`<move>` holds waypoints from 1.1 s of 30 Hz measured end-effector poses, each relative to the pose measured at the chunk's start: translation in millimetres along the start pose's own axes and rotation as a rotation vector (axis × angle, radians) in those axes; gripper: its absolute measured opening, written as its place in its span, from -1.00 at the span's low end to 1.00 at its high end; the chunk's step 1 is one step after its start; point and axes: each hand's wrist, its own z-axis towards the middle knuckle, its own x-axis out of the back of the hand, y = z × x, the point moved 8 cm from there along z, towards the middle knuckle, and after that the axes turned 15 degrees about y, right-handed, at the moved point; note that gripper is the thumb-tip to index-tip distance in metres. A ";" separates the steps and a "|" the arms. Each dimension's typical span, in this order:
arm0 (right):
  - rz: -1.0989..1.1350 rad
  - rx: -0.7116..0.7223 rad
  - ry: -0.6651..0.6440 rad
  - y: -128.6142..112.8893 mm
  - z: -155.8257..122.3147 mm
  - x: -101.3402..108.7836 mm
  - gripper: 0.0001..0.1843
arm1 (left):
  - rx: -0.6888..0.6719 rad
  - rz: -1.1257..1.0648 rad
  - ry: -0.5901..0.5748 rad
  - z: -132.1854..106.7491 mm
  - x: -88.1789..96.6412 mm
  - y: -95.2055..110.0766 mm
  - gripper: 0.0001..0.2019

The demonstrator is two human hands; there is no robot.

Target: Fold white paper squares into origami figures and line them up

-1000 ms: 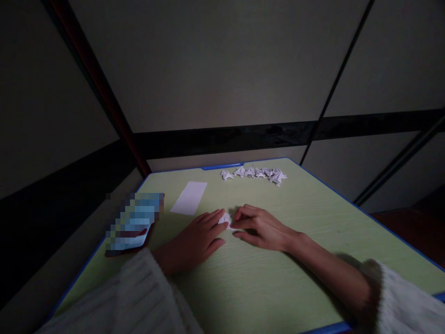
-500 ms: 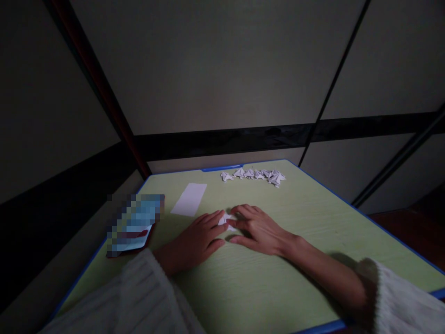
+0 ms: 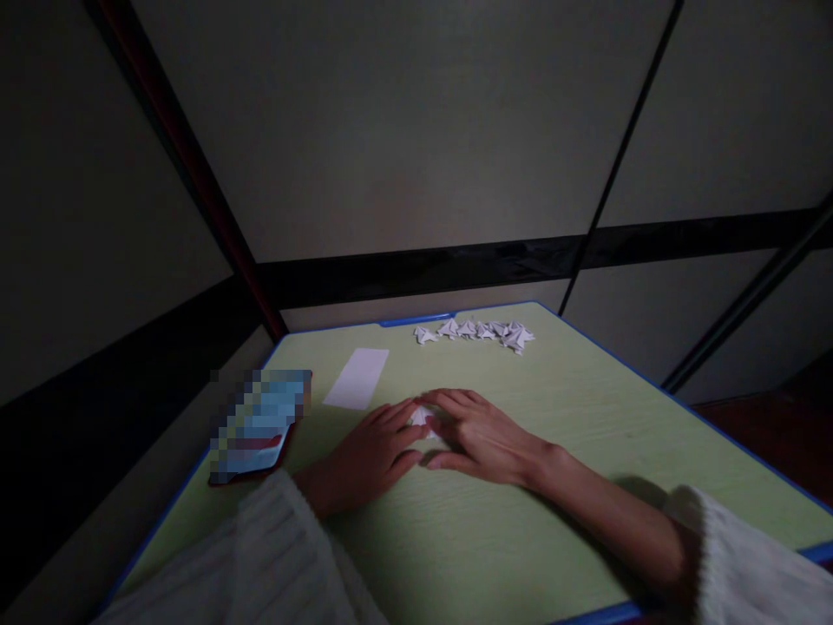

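Note:
Both hands rest on a pale green table (image 3: pixel 495 538) and meet over a small piece of folded white paper (image 3: pixel 420 416). My left hand (image 3: pixel 368 451) lies flat, its fingertips pressing the paper's left side. My right hand (image 3: pixel 478 434) covers the paper's right side with fingers stretched out and pressed down on it. Most of the paper is hidden under the fingers. Both arms wear white knitted sleeves.
A flat white paper strip (image 3: pixel 357 378) lies beyond my left hand. A row of several small folded white paper figures (image 3: pixel 475 331) lines the table's far edge. A phone (image 3: pixel 257 425) sits near the left edge. The table has a blue rim; dark walls stand behind.
My right hand has slid left and flattened over the folded paper, hiding more of it. My left hand stays put. The view has tilted slightly.

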 end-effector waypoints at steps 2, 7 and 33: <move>-0.008 0.033 -0.003 -4.1 -2.9 3.1 -0.46 | 0.011 -0.003 0.001 0.0 0.2 0.2 -0.66; -0.010 0.055 0.031 -4.9 -6.1 2.7 -0.59 | 0.060 -0.067 0.025 -2.9 -0.5 -1.9 -0.67; 0.345 -0.452 0.211 34.2 -2.6 -9.4 -0.90 | 0.674 -0.574 0.390 1.1 8.8 -47.8 -0.93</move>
